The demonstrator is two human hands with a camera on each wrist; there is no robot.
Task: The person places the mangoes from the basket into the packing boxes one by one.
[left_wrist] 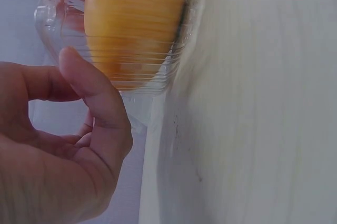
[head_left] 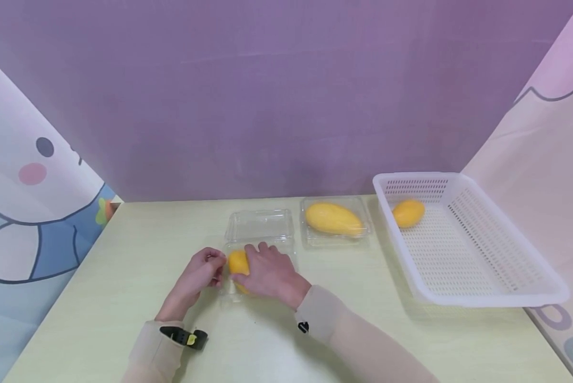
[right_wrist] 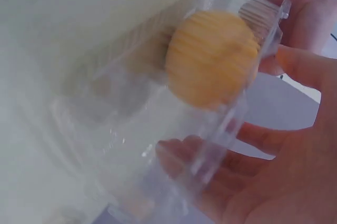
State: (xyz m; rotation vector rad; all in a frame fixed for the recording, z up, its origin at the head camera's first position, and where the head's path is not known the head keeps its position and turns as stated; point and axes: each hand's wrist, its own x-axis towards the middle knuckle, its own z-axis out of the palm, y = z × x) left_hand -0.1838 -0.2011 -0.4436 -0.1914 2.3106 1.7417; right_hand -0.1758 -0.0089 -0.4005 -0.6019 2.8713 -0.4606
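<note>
A yellow mango [head_left: 238, 261] lies in the base of a hinged clear plastic box [left_wrist: 47, 16], whose lid [head_left: 260, 225] is folded back toward the wall. My left hand [head_left: 202, 272] is at the box's left end, thumb and fingertip pinching its rim. Over the mango and the box's right part reaches my right hand [head_left: 270, 272]. In the right wrist view its thumb is beside the mango [right_wrist: 210, 58], while the relaxed fingers [right_wrist: 176, 158] lie along the box's side, with a gap between them and the fruit.
Behind and to the right, another clear box [head_left: 310, 239] contains a long yellow mango [head_left: 334, 218]. A white slatted basket [head_left: 482, 300] stands on the table's right side with one mango [head_left: 408, 213] at its back left corner. A purple wall [head_left: 267, 106] borders the table's back edge.
</note>
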